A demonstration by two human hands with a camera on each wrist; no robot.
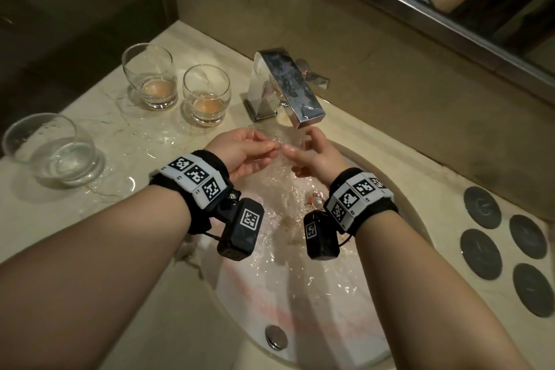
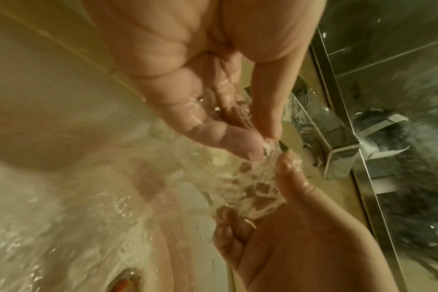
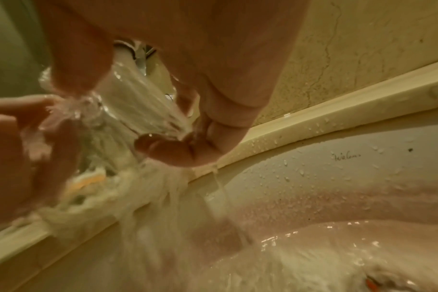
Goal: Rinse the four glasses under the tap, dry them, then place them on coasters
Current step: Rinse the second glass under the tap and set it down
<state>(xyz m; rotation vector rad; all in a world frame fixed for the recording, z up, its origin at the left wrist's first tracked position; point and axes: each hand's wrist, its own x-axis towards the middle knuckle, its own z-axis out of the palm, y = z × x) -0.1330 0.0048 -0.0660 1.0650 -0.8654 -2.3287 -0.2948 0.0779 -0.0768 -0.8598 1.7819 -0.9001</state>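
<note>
Both hands hold one clear glass (image 1: 286, 137) under the running tap (image 1: 288, 87) over the basin. My left hand (image 1: 265, 149) pinches its edge with thumb and fingers. My right hand (image 1: 306, 151) curls round its other side. Water streams over the glass (image 3: 128, 106) and both hands, and it splashes between the fingers in the left wrist view around the glass (image 2: 253, 187). Three more glasses stand on the counter at left: two with brownish dregs (image 1: 150, 78) (image 1: 207, 93) and one holding clear water (image 1: 54, 150). Several dark round coasters (image 1: 482, 207) lie at right.
The white basin (image 1: 399, 219) is wet, with a metal drain plug (image 1: 276, 336) at the near end and a small orange-red thing (image 1: 313, 200) below the hands. The marble counter (image 1: 126, 135) around the glasses is splashed. A mirror frame (image 1: 420, 9) runs along the back wall.
</note>
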